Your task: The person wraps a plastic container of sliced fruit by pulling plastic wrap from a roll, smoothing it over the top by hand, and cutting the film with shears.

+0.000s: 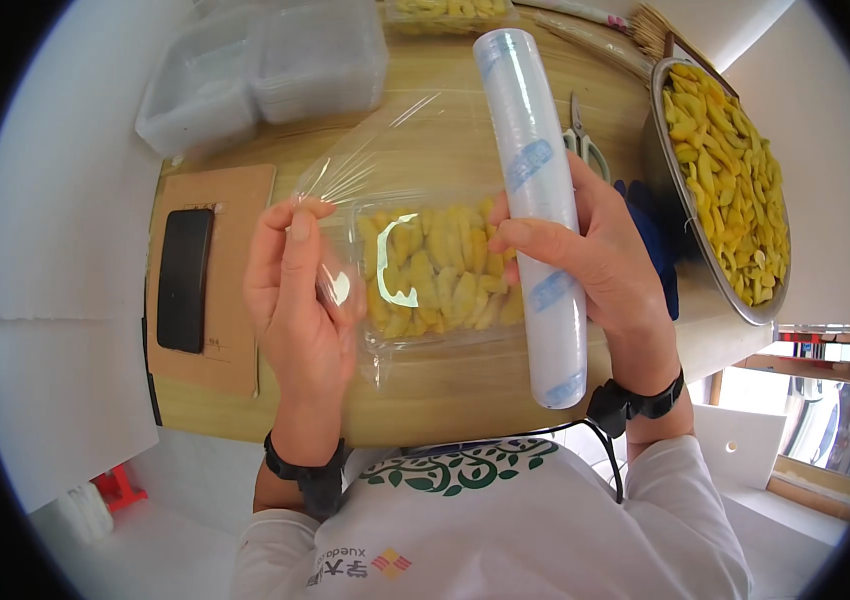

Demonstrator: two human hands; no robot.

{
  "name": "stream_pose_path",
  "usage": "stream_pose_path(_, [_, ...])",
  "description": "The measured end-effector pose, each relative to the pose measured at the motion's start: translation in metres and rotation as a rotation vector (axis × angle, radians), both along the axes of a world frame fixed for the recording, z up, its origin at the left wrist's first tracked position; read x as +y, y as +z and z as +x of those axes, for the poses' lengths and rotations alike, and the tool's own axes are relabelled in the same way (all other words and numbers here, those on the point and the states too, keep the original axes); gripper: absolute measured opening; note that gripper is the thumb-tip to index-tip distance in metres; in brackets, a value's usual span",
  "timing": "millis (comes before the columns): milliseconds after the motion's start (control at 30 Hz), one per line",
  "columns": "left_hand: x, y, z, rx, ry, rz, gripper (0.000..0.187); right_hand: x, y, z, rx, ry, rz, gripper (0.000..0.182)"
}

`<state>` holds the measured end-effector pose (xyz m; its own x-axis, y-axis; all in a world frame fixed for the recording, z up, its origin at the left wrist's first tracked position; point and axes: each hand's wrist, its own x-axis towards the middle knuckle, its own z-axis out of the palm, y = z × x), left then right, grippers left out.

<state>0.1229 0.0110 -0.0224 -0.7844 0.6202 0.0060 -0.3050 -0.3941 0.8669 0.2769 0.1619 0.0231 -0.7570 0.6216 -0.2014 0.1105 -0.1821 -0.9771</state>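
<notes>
My right hand is wrapped around a roll of cling film, which stands nearly lengthwise across the right of the table's middle. A clear sheet of the film stretches leftward from the roll. Its free edge is pinched between the thumb and fingers of my left hand. Under the sheet, between my hands, sits a clear plastic tray full of plump yellow-green pieces whose kind I cannot make out. The roll and my right fingers hide the tray's right end.
A large metal bowl heaped with similar pieces stands at the right. Scissors and a dark blue item lie near it. Stacked clear containers are at the back left. A black phone rests on cardboard. Another filled tray is at the back.
</notes>
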Motion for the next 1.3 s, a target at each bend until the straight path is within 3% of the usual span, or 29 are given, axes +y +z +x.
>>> stream_pose_path(200, [-0.002, -0.002, -0.003, 0.015, 0.026, 0.018, 0.019, 0.004, 0.001, 0.003, 0.043, -0.021, -0.134, 0.062])
stream_pose_path(467, [-0.002, -0.003, -0.003, 0.029, 0.054, 0.011, 0.017, 0.009, 0.000, 0.013, 0.074, -0.019, -0.106, 0.044])
stream_pose_path(1167, [-0.003, -0.009, -0.009, 0.059, -0.037, 0.029, 0.018, 0.000, -0.002, 0.026, 0.189, -0.093, -0.192, 0.044])
stream_pose_path(1300, [0.000, -0.007, -0.006, 0.093, -0.059, 0.049, 0.019, -0.005, -0.005, 0.037, 0.122, -0.061, -0.068, 0.051])
